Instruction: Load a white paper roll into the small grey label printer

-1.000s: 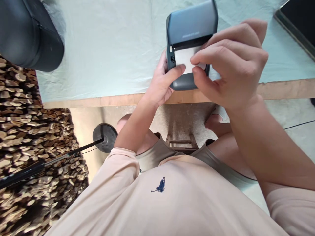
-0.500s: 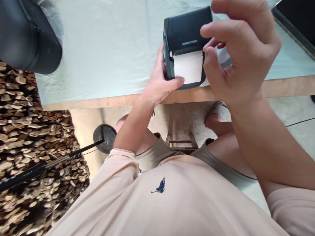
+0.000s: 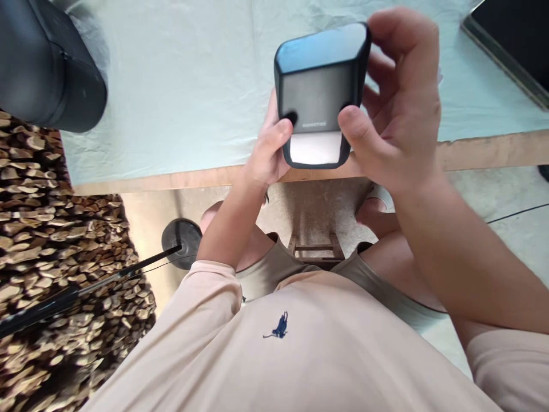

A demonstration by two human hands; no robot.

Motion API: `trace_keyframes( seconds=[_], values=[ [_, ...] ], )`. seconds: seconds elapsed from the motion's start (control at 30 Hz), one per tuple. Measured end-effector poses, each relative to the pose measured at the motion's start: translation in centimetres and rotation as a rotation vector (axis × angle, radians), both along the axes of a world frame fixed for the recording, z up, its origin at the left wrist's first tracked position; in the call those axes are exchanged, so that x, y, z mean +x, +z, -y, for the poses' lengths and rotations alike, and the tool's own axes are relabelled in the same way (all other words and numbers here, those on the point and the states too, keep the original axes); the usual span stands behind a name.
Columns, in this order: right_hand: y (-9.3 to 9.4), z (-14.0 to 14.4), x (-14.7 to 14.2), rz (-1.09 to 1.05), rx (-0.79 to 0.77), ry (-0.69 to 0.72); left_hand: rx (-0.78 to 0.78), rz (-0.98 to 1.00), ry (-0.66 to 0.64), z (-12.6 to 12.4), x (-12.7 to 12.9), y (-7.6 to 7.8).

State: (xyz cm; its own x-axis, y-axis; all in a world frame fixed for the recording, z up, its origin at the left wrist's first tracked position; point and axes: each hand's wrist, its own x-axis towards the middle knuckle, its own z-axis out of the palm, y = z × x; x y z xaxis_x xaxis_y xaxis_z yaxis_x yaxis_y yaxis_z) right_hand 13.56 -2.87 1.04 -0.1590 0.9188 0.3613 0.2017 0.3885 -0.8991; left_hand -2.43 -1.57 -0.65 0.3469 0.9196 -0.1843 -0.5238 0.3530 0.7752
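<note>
I hold the label printer (image 3: 319,91) in both hands, lifted clear of the table (image 3: 180,91) and tilted toward the camera. It sits at roughly 12 o'clock from my chest, above the table's near wooden edge (image 3: 493,151).

Left hand (image 3: 268,151): clasped on the printer's left side, at its 8 o'clock corner, thumb on the front face.

Right hand (image 3: 398,109): wrapped around the printer's right side, fingers curled behind the casing at 2 o'clock, thumb pressed on the front at 4 o'clock.

White label paper (image 3: 315,147) shows in the slot at the printer's lower edge, between the two thumbs.

Surroundings:
- A pale cloth covers the table.
- A large black object (image 3: 43,63) stands at 10 o'clock, on the table's left corner.
- A dark flat device (image 3: 510,40) lies at 2 o'clock, partly cut off by the frame.
- A stack of cut wood (image 3: 51,229) fills the 8 o'clock area, with a black rod (image 3: 86,286) lying across it.
</note>
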Motion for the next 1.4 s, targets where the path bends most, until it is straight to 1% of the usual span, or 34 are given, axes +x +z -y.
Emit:
trace_keyframes(
  seconds=[0.07,0.13,0.17,0.27,0.3,0.33,0.4,0.43,0.5,0.57,0.6,0.67,0.77,0.9,1.07,1.23,1.4],
  values=[
    [-0.3,-0.1,-0.5,-0.026,0.002,0.035,-0.1,-0.079,0.034,-0.1,-0.3,-0.3],
    [-0.6,-0.2,-0.9,-0.103,-0.055,0.087,-0.127,-0.169,0.043,0.0,-0.3,-0.4],
    [-0.8,-0.4,-1.1,-0.152,-0.088,0.108,-0.101,-0.214,0.035,0.1,-0.2,-0.3],
    [-1.3,-0.7,-1.5,-0.271,-0.185,0.179,0.057,-0.332,0.005,0.2,0.4,0.4],
    [-1.4,-0.8,-1.6,-0.303,-0.216,0.198,0.087,-0.376,0.008,0.2,0.6,0.6],
    [-1.5,-0.8,-1.6,-0.33,-0.246,0.213,0.093,-0.417,0.016,0.2,0.7,0.7],
    [-1.6,-0.7,-1.5,-0.357,-0.278,0.212,0.051,-0.451,0.035,0.0,1.0,0.9],
    [-1.6,-0.6,-1.4,-0.348,-0.281,0.197,0.032,-0.429,0.043,-0.1,1.0,0.9],
    [-1.7,-0.5,-1.3,-0.298,-0.276,0.162,0.042,-0.321,0.044,-0.2,1.0,0.8],
    [-1.8,-0.6,-1.3,-0.258,-0.272,0.133,0.07,-0.213,-0.009,-0.3,0.8,0.7],
    [-1.9,-0.6,-1.3,-0.252,-0.274,0.123,0.066,-0.171,-0.048,-0.3,0.7,0.7],
    [-2.3,-0.9,-1.3,-0.26,-0.271,0.109,0.034,-0.099,-0.077,-0.4,0.5,0.6],
    [-2.6,-1.3,-1.3,-0.25,-0.236,0.08,0.004,-0.02,-0.037,-0.4,0.3,0.3],
    [-2.7,-1.6,-1.3,-0.18,-0.199,0.047,-0.002,0.039,-0.043,-0.5,0.2,0.0],
    [-3.0,-1.8,-0.9,-0.23,-0.19,0.097,-0.011,0.04,-0.044,-0.4,0.1,0.3],
    [-3.3,-1.9,-0.7,-0.178,-0.193,0.072,0.0,0.053,-0.065,-0.5,0.1,0.6],
    [-3.8,-2.1,-0.9,-0.237,-0.178,0.094,-0.026,0.04,-0.084,-0.8,-0.1,0.4]
  ],
)
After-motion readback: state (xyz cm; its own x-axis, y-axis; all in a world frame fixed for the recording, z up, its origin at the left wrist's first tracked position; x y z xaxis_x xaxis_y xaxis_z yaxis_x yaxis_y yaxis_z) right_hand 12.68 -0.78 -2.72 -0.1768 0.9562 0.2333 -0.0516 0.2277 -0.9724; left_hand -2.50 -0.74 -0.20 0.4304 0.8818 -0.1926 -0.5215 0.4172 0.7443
